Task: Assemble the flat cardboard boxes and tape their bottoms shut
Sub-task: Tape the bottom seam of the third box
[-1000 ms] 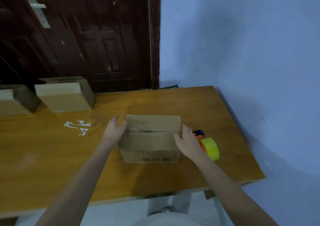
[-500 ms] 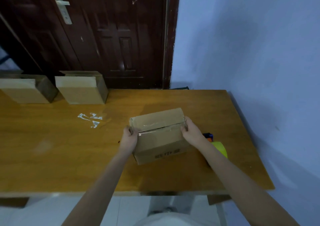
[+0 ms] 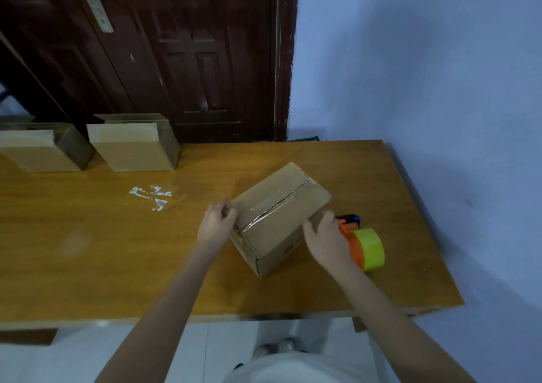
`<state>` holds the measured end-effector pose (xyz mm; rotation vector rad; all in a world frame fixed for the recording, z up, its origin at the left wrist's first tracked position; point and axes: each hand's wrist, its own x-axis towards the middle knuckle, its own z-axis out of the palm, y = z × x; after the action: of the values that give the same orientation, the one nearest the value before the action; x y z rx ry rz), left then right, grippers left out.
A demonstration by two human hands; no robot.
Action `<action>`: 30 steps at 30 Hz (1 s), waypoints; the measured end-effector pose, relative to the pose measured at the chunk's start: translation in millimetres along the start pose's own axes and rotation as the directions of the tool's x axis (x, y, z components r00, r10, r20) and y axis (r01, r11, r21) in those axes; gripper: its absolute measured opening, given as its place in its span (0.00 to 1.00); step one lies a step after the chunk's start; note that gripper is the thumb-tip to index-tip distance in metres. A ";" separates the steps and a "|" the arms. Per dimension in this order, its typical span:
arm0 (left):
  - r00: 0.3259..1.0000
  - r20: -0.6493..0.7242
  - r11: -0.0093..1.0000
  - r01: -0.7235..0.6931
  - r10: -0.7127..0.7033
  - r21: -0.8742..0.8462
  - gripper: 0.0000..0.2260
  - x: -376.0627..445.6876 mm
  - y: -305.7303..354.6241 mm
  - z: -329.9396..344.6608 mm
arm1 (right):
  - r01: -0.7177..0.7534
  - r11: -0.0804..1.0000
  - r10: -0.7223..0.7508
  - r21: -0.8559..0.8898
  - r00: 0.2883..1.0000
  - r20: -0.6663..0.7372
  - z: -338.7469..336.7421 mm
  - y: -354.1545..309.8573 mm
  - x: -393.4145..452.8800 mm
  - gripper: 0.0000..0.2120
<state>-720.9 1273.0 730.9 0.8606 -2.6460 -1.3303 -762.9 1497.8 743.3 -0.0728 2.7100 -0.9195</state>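
Note:
A brown cardboard box (image 3: 281,206) stands on the wooden table (image 3: 102,250), turned at an angle, with clear tape along the seam of its upward face. My left hand (image 3: 215,225) grips the box's near-left end. On the box's right side rests my right hand (image 3: 325,239), fingers curled on the edge. Just right of that hand lies an orange tape dispenser with a yellow-green roll (image 3: 366,247), partly hidden by the wrist.
Two more brown boxes (image 3: 133,148) (image 3: 41,151) stand at the table's far left edge. White scraps (image 3: 151,196) lie on the wood left of the held box. A dark door (image 3: 176,54) and a blue wall (image 3: 425,89) stand behind and to the right.
The box has been turned anticlockwise between my hands, so its taped seam now runs diagonally. Both hands shifted with it. The camera tilted further down.

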 end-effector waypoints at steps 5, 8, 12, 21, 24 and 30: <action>1.000 0.014 1.000 0.014 -0.015 0.026 0.20 -8.3 5.6 8.9 | -0.135 0.878 0.024 0.460 0.971 0.237 15.0 -2.3 3.8 0.30; 1.000 0.009 0.999 -0.016 0.016 0.040 0.19 -24.3 4.1 16.1 | -0.080 0.893 0.013 0.443 0.988 0.152 8.7 -2.1 23.7 0.28; 0.996 0.072 0.997 -0.063 0.060 0.046 0.20 -41.5 7.0 31.4 | 0.008 0.918 -0.032 0.397 0.998 0.054 -4.8 -1.0 48.7 0.20; 0.997 0.042 0.998 -0.063 0.063 0.002 0.19 -54.6 21.3 52.1 | 0.168 0.981 -0.177 0.096 0.981 0.085 -28.7 -3.5 52.2 0.20; 0.997 0.003 0.996 -0.081 0.081 0.048 0.24 -53.4 20.5 50.6 | 0.245 0.969 -0.237 0.020 0.952 -0.194 -39.3 15.0 26.3 0.25; 0.910 -0.105 0.889 -0.359 0.401 0.284 0.25 -46.9 41.8 51.2 | -0.114 0.987 0.152 0.110 0.876 -0.458 -32.1 93.8 -17.2 0.42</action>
<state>-715.2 1353.4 739.3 0.4053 -2.7050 -0.8006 -751.4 1593.8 715.3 0.3998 3.0518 -1.1220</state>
